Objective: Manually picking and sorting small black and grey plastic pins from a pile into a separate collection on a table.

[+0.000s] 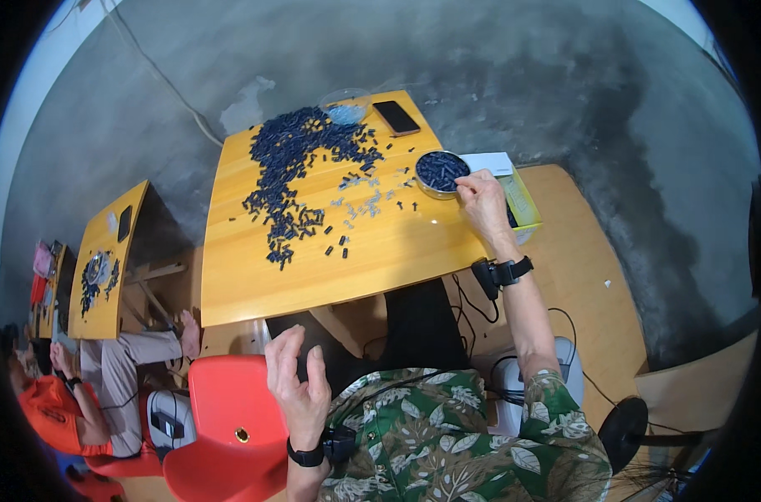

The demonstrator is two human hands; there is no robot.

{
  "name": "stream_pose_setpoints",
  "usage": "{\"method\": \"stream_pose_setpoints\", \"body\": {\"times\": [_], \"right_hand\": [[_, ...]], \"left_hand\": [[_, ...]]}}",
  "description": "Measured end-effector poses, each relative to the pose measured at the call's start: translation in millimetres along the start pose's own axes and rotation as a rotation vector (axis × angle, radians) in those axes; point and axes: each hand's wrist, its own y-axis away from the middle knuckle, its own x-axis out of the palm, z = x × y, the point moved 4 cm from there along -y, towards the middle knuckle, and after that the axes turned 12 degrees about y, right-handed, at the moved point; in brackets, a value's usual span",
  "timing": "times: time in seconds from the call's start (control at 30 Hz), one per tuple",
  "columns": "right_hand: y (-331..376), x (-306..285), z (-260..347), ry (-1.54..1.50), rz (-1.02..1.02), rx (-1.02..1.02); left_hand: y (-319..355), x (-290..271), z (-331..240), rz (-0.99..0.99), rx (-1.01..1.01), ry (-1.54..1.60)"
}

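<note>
My right hand (483, 201) reaches to the far right of the wooden table (380, 259) and touches the rim of a round metal bowl (438, 172) filled with small dark blue parts. I cannot tell whether its fingers pinch a part. A large heap of the same dark blue parts (293, 163) spreads over the table's far left half, and small grey pieces (365, 201) lie scattered in the middle. My left hand (299, 385) hovers low over a red chair (230, 418), fingers spread, holding nothing. Both wrists wear black bands.
A dark phone (395, 117) and a clear bowl (345, 105) sit at the table's far edge. A yellow-green box (523, 201) stands by the right edge. Another person (71, 402) in orange sits at a second table (104, 263) to the left. Cables run on the floor.
</note>
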Motion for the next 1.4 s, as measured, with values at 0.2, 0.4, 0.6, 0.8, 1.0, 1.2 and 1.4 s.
{"method": "stream_pose_setpoints", "body": {"times": [0.2,0.4,0.6,0.8,1.0,1.2,1.4], "right_hand": [[6,-15,20,-0.056,-0.102,0.044],[39,25,122,-0.298,0.295,-0.227],[60,65,169,-0.201,0.388,-0.411],[61,83,170,0.016,0.455,-0.536],[89,56,182,-0.928,0.840,0.017],[127,19,206,-1.565,1.008,0.162],[136,11,215,-1.576,0.905,0.158]], "left_hand": [[-2,4,5,0.015,0.028,0.055],[-2,1,9,0.018,-0.033,0.089],[-2,-7,12,-0.003,-0.029,0.101],[-3,-9,14,-0.002,-0.058,0.115],[-5,-3,12,0.021,-0.085,0.185],[-10,1,0,-0.010,-0.073,0.265],[-12,3,-7,0.009,-0.014,0.278]]}}
